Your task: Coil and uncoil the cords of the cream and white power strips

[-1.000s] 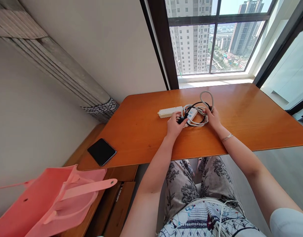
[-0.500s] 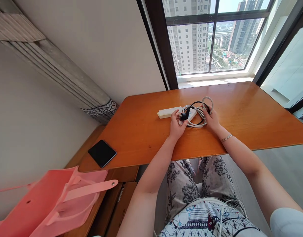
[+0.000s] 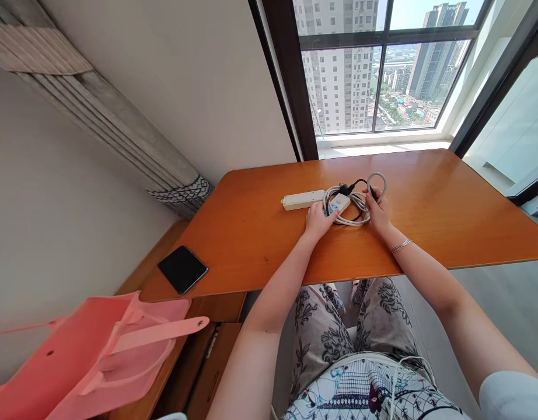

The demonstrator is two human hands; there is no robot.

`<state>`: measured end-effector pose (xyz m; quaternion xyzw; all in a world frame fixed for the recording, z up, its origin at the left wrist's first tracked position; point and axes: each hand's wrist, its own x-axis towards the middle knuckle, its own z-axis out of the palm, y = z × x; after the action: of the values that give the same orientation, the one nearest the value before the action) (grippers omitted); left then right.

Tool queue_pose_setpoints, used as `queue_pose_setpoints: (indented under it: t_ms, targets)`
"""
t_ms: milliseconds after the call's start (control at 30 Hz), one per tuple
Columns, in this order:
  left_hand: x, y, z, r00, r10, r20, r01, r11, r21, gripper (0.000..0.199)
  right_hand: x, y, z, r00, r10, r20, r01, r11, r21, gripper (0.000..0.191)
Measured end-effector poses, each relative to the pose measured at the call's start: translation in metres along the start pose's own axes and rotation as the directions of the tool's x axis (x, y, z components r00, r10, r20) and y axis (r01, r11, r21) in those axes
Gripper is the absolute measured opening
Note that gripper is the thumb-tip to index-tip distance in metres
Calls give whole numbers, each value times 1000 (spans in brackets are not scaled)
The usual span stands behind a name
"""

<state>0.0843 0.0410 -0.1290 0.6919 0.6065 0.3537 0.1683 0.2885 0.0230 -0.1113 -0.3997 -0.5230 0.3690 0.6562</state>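
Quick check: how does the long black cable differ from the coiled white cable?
The black cable looks thinner than the white cable. The black cable ends in a black plug, while the white cable makes a round loop at the right hand. Both reach that hand.

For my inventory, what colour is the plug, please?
The plug is black, best seen in the head view.

The lone head-worn view looks forward and down across the table (image 3: 247, 245) toward the window (image 3: 339, 87).
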Motion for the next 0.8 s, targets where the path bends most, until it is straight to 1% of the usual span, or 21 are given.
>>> queue_pose_setpoints:
  t_ms: [100,200,300,400,467,567,667,733,800]
  targets:
    - [12,13,1,998,3,-70,-8,997,-71,24,-1,-2,3,997,-34,-76,39,998,58,44]
    - [18,21,3,989,-79,-124,50,974,-221,18,0,-4,3,994,-8,-106,25,986,166,35]
    - [17,20,4,978,-179,-106,125,912,-389,9,3,-6,0,989,27,-148,11,968,253,33]
    - [13,13,4,980,-191,-51,138,847,-514,7,3,-6,-3,984,39,-172,10,963,271,35]
    - [12,8,4,982,-187,-25,140,810,-569,12,1,-7,-3,990,20,-141,16,968,249,36]
    - [11,8,4,980,-201,-8,150,756,-637,15,-5,-7,-3,998,-26,-55,35,986,165,41]
    - [10,13,2,979,-202,-1,141,688,-712,19,-11,-9,-1,998,-32,49,30,999,37,44]
    - [8,19,0,984,-175,12,122,636,-762,25,-13,-10,1,994,-12,107,16,999,-35,45]
    - [4,26,-4,991,-129,42,108,563,-819,32,-14,-12,3,989,1,146,14,995,-100,47]
